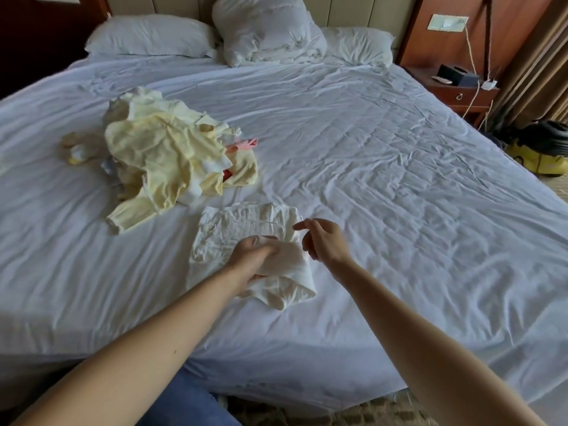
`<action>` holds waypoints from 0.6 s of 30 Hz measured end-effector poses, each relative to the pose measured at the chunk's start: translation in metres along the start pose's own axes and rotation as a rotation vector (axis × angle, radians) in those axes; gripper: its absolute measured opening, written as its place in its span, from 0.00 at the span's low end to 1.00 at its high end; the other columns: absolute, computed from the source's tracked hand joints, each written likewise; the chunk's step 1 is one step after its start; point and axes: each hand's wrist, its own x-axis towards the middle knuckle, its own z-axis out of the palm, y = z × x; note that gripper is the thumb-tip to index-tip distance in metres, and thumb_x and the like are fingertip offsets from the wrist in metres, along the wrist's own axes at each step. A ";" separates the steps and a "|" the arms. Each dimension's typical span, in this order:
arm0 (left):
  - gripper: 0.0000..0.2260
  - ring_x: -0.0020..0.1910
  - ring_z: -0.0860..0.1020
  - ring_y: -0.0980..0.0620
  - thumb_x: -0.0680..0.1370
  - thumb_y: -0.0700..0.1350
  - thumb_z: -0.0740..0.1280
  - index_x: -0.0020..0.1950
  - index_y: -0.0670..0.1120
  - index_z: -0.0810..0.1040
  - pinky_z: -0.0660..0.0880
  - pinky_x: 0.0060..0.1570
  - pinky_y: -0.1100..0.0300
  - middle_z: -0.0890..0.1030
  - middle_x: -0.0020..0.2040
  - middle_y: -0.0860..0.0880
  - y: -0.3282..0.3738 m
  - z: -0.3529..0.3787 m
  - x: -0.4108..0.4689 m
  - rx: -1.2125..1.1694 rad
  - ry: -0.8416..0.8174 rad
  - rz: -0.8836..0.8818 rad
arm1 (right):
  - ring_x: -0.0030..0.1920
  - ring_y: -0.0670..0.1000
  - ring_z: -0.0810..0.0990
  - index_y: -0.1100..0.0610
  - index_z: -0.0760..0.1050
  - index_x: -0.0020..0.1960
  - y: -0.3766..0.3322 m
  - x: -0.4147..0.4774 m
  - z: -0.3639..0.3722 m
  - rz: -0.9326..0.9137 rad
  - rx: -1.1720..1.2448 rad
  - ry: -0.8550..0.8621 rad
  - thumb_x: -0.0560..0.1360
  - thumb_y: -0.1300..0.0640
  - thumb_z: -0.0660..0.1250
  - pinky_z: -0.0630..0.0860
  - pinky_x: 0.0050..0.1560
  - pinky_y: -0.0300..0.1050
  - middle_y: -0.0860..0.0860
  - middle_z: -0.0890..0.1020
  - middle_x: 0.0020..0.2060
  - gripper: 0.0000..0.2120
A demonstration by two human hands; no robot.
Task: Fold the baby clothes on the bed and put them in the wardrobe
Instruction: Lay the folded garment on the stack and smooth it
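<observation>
Left hand (pixel 255 256) grips the near fold of a cream garment (pixel 239 222) lying on the bed (pixel 399 179), its long axis running away from the person. Right hand (pixel 322 241), fingers loose and holding nothing, hovers just beside the garment's right edge. Farther off, to the left: an unfolded pile of yellow baby clothes (pixel 159 149), nearer the left hand.

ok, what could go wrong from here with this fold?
1. The left hand grips only a bunched end of the cream garment; the right hand is off it, so the fold may slump open.
2. The unfolded yellow pile lies close beside it; a sleeve could get caught up.
</observation>
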 end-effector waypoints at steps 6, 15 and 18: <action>0.07 0.40 0.79 0.51 0.75 0.38 0.68 0.50 0.48 0.79 0.75 0.31 0.61 0.79 0.45 0.50 -0.018 -0.056 0.000 0.175 0.202 0.198 | 0.53 0.45 0.78 0.49 0.82 0.53 0.032 -0.009 0.037 -0.309 -0.538 0.010 0.77 0.59 0.64 0.72 0.50 0.34 0.43 0.82 0.51 0.11; 0.21 0.54 0.77 0.47 0.71 0.41 0.73 0.64 0.50 0.77 0.77 0.47 0.55 0.74 0.63 0.49 -0.062 -0.113 0.003 1.076 0.290 0.785 | 0.78 0.44 0.41 0.45 0.52 0.79 0.071 -0.027 0.053 -0.449 -0.991 -0.318 0.79 0.41 0.44 0.38 0.77 0.47 0.43 0.47 0.78 0.29; 0.18 0.67 0.72 0.46 0.78 0.43 0.64 0.68 0.48 0.76 0.72 0.63 0.52 0.71 0.72 0.46 -0.076 -0.121 0.007 1.178 0.126 1.018 | 0.77 0.41 0.37 0.44 0.43 0.79 0.081 -0.029 0.044 -0.488 -1.042 -0.311 0.78 0.39 0.38 0.38 0.77 0.48 0.41 0.42 0.77 0.30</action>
